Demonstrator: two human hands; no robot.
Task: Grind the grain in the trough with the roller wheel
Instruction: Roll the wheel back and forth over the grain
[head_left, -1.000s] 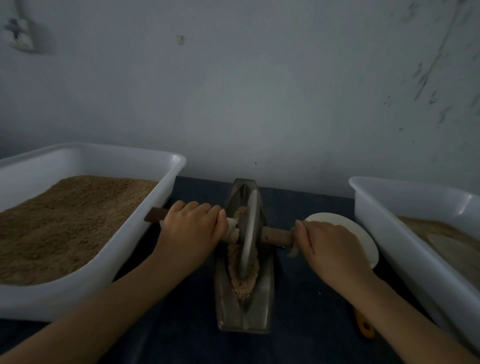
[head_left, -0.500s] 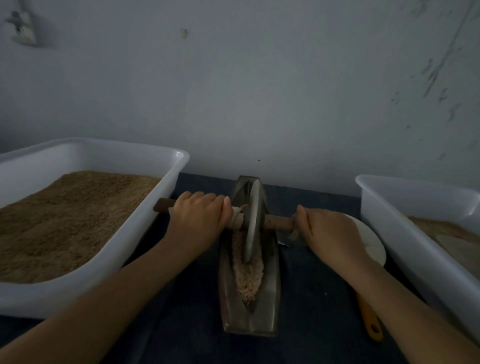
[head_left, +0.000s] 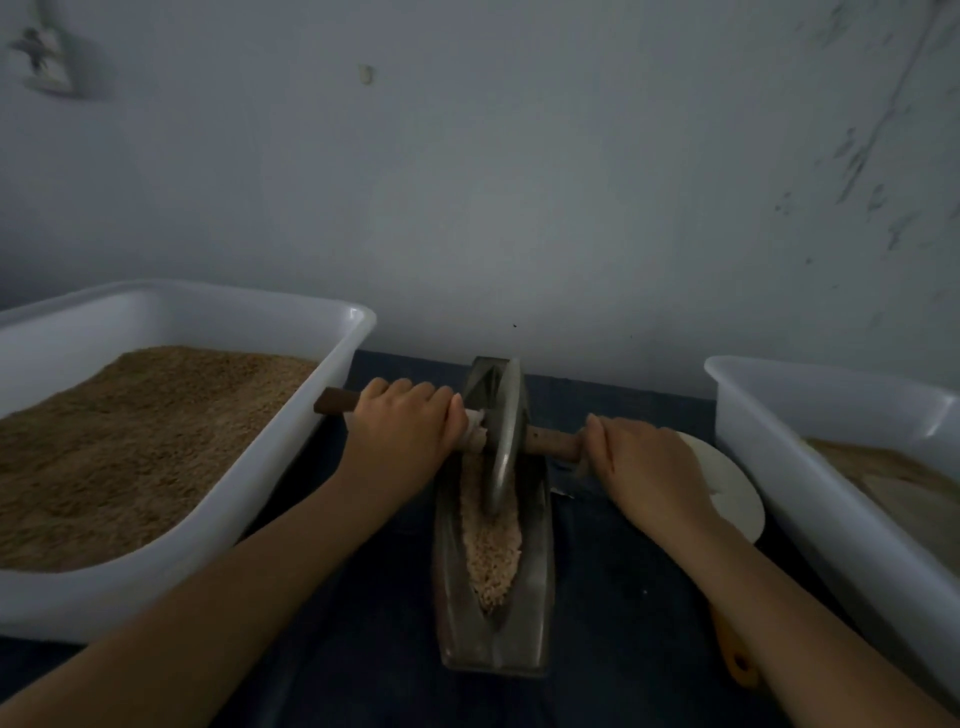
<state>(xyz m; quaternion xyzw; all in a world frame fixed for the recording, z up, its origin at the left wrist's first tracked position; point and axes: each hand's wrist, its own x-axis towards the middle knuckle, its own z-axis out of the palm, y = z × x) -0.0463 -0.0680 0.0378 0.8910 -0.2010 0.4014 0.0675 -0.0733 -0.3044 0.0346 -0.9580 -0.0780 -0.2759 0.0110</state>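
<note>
Dim, bluish light, soft focus, wide-angle bending at edges

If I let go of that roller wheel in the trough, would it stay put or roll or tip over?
The roller wheel is a thin disc standing on edge, so it would probably lean sideways until its wooden axle caught the trough wall. It looks like metal, likely heavy for its size. The trough curves up at both ends, so it would probably roll toward the middle.

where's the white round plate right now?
Head view, right of centre: the white round plate lies on the dark cloth between the metal trough and the right white plastic tub, partly hidden behind the right hand.
</note>
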